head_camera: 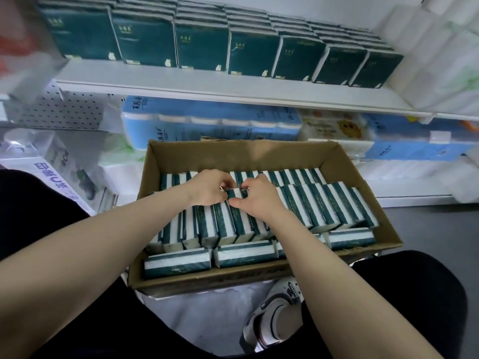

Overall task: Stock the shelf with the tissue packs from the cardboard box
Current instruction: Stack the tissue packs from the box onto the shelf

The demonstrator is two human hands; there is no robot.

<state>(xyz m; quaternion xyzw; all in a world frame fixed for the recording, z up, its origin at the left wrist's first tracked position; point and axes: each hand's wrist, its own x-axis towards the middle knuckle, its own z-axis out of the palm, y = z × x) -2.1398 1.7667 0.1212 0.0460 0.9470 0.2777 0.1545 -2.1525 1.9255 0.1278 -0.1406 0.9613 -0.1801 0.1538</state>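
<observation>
An open cardboard box [344, 161] sits on the floor in front of me, packed with several dark green and white tissue packs [337, 206] standing on edge, and a few lying flat along its near side. My left hand [207, 189] and my right hand [259, 196] meet over the middle row, and both pinch the top of one tissue pack [235, 194] with curled fingers. Above, the white shelf [207, 85] carries a row of the same dark green packs [199, 45] standing face out, several deep.
Under the shelf lie blue and white paper-roll bundles [207, 125], with more wrapped paper goods at left and right. White rolls are stacked at the upper right. My dark-trousered knees flank the box, and a white sneaker [277, 314] rests on the grey floor beneath it.
</observation>
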